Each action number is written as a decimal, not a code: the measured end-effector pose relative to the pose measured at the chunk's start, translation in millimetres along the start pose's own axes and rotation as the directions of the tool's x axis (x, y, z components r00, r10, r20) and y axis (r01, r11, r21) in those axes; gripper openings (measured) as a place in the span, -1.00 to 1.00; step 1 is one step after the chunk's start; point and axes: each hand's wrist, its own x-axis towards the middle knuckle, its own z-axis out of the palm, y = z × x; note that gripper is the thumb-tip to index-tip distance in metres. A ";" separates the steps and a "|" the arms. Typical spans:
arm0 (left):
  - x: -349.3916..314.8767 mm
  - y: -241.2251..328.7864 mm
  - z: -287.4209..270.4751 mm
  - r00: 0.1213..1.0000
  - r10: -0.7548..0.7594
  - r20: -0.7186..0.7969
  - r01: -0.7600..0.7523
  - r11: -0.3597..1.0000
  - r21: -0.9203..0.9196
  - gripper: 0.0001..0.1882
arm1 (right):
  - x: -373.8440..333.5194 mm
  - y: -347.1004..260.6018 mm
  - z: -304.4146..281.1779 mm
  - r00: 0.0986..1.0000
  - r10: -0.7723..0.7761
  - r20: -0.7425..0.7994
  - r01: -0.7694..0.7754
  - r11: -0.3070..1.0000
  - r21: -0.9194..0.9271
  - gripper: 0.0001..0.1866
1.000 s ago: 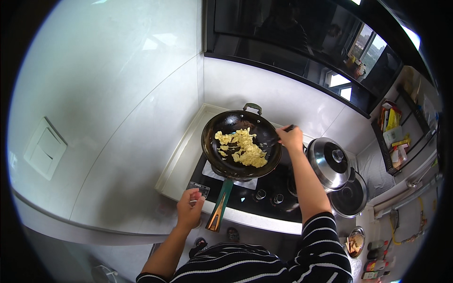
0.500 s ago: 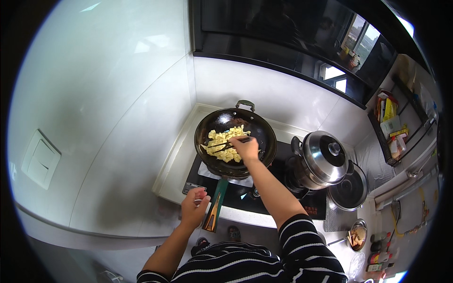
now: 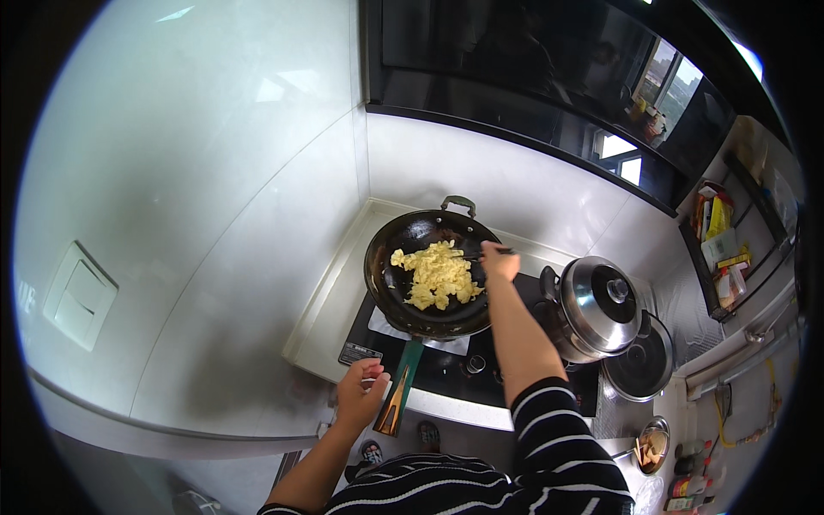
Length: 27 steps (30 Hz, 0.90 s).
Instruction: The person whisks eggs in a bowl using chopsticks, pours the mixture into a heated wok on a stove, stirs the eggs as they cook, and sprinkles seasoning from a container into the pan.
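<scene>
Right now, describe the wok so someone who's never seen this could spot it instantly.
Find the black stovetop in front of the white wall. On its left side sits a wide, round, dark wok holding yellow, lumpy food. Unlike the shiny lidded pot to its right, it is uncovered and has a long green-and-bronze handle.

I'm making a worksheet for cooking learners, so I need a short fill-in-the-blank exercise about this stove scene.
1. The crumbled food in the wok is ____ in colour.
2. A lidded pot stands to the wok's ____.
3. The empty left hand is nearest the wok's long ____.
4. The right sleeve is black with white ____.

Missing words: yellow; right; handle; stripes.
</scene>
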 end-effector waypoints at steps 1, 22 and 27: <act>2.9 2.7 8.9 1.000 0.019 0.024 -0.018 1.000 -0.017 -0.68 | 14.9 37.9 13.5 0.999 0.033 0.024 -0.034 0.998 0.049 -0.85; 7.5 -3.5 -0.8 1.000 -0.005 0.019 0.005 1.000 0.009 -0.69 | -95.2 -86.6 -15.2 0.832 0.028 0.554 -0.126 0.982 0.141 -0.84; 6.9 4.1 5.4 0.998 0.004 0.057 -0.003 1.000 -0.018 -0.69 | -79.6 -33.3 -8.3 0.902 0.140 0.408 -0.145 0.989 -0.018 -0.83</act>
